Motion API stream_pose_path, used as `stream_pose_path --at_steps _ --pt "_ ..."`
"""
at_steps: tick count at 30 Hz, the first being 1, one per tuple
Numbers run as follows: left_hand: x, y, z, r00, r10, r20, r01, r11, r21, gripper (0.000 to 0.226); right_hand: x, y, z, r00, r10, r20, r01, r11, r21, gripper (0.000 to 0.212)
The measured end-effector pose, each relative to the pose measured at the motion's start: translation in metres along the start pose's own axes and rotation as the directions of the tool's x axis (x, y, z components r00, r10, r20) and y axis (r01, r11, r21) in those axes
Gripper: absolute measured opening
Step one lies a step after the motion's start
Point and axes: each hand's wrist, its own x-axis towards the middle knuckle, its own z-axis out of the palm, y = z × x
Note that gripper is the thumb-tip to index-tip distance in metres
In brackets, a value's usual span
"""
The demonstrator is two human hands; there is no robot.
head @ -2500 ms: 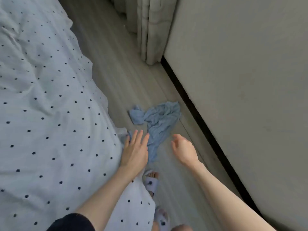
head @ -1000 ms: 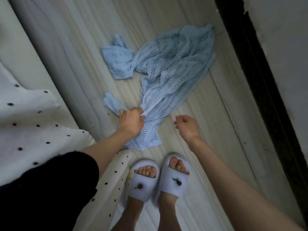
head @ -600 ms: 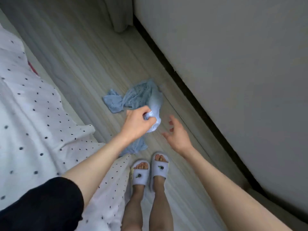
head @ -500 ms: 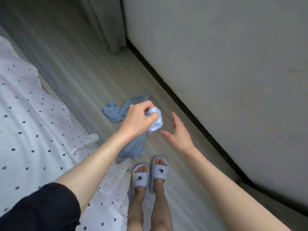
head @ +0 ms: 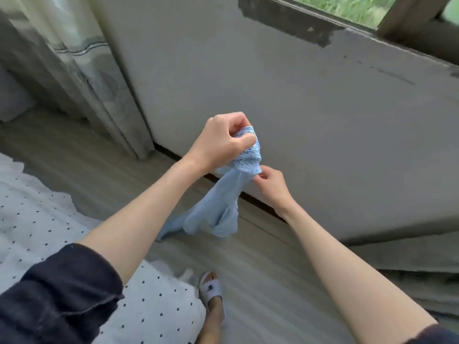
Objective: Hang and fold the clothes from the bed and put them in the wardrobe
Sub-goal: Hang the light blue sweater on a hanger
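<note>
Blue knit garment [head: 224, 207], lifted off the floor [head: 260, 276], is now held by both hands.

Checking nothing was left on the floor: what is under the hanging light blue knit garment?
Bare wood-look floor shows below the light blue knit garment. The patch straight behind its folds is covered.

Soft, dim daylight enters from the window [head: 347, 6] at top right; shadows are faint, edges bend wide-angle, and the curtain [head: 74, 70] is motion-blurred.
</note>
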Motion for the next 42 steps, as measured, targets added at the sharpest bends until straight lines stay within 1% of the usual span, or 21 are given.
stream_pose_path --at_steps 1,2,4,6,7,9,12,15,17,20,21,23,26,28,31,33,35,37,39,40,42 --pt "-0.010 0.015 0.004 1.000 0.014 -0.004 -0.014 1.000 -0.009 0.017 -0.017 -0.004 -0.011 1.000 -0.011 -0.020 0.011 1.000 0.015 0.007" --pt "-0.022 0.032 0.008 0.999 0.040 -0.001 -0.040 0.999 -0.020 0.017 -0.037 -0.008 -0.023 0.999 -0.028 -0.031 0.029 0.999 0.018 0.008" --pt "-0.049 0.065 0.018 0.996 0.094 0.000 -0.094 0.993 -0.065 0.012 -0.080 -0.009 -0.042 0.998 -0.060 -0.029 0.061 0.998 0.007 0.018" --pt "-0.078 0.097 0.032 0.988 0.155 -0.008 -0.155 0.984 -0.089 0.015 -0.126 -0.007 -0.056 0.996 -0.080 -0.036 0.079 0.997 -0.018 0.020" --pt "-0.092 0.112 0.038 0.983 0.184 -0.004 -0.183 0.978 -0.099 0.019 -0.146 -0.006 -0.061 0.995 -0.075 -0.069 0.074 0.997 -0.016 0.018" --pt "-0.121 0.139 0.049 0.967 0.255 0.013 -0.252 0.961 -0.117 0.019 -0.186 -0.008 -0.076 0.974 -0.067 -0.216 0.068 0.998 -0.003 0.012" --pt "-0.161 0.178 0.053 0.953 0.304 -0.002 -0.302 0.944 -0.133 0.012 -0.247 -0.022 -0.105 0.906 -0.075 -0.416 0.079 0.997 -0.006 0.008" --pt "-0.171 0.185 0.053 0.958 0.268 -0.105 -0.277 0.957 -0.086 0.004 -0.292 -0.035 -0.127 0.871 -0.104 -0.480 0.112 0.994 -0.010 0.008" --pt "-0.181 0.188 0.055 0.960 0.243 -0.140 -0.249 0.968 -0.028 0.004 -0.325 -0.046 -0.140 0.855 -0.129 -0.502 0.126 0.991 -0.041 0.009" --pt "-0.205 0.191 0.067 0.971 0.235 -0.032 -0.233 0.971 0.052 0.012 -0.379 -0.062 -0.150 0.813 -0.133 -0.567 0.147 0.989 -0.022 0.014" --pt "-0.210 0.189 0.070 0.976 0.218 -0.002 -0.217 0.972 0.087 0.014 -0.389 -0.067 -0.151 0.805 -0.131 -0.579 0.160 0.987 -0.001 0.014" --pt "-0.231 0.187 0.079 0.972 0.216 0.089 -0.226 0.964 0.137 0.017 -0.420 -0.074 -0.150 0.759 -0.119 -0.640 0.175 0.984 0.024 0.011" --pt "-0.270 0.183 0.091 0.954 0.223 0.201 -0.256 0.954 0.153 0.022 -0.462 -0.080 -0.141 0.686 -0.082 -0.723 0.201 0.976 0.080 0.008" --pt "-0.296 0.177 0.099 0.940 0.223 0.259 -0.269 0.950 0.157 0.027 -0.485 -0.079 -0.130 0.656 -0.050 -0.753 0.187 0.977 0.098 0.011" --pt "-0.345 0.168 0.115 0.894 0.266 0.361 -0.337 0.930 0.149 0.020 -0.525 -0.072 -0.108 0.568 0.045 -0.822 0.198 0.962 0.189 0.015" --pt "-0.381 0.165 0.130 0.829 0.333 0.449 -0.438 0.886 0.151 0.016 -0.558 -0.064 -0.097 0.479 0.117 -0.870 0.235 0.938 0.256 0.016" --pt "-0.415 0.161 0.148 0.751 0.383 0.539 -0.516 0.848 0.117 0.019 -0.595 -0.056 -0.089 0.410 0.159 -0.898 0.264 0.922 0.284 0.015" --pt "-0.445 0.157 0.165 0.673 0.373 0.639 -0.567 0.814 0.123 0.036 -0.632 -0.048 -0.083 0.362 0.199 -0.911 0.266 0.914 0.305 0.013" --pt "-0.481 0.152 0.183 0.566 0.325 0.758 -0.640 0.753 0.155 0.065 -0.677 -0.040 -0.078 0.294 0.239 -0.926 0.266 0.910 0.319 0.012" --pt "-0.499 0.152 0.193 0.517 0.311 0.798 -0.667 0.730 0.148 0.073 -0.701 -0.036 -0.077 0.252 0.254 -0.934 0.275 0.906 0.321 0.012" --pt "-0.530 0.152 0.208 0.469 0.267 0.842 -0.672 0.727 0.144 0.077 -0.741 -0.030 -0.075 0.171 0.275 -0.946 0.291 0.903 0.315 0.011"
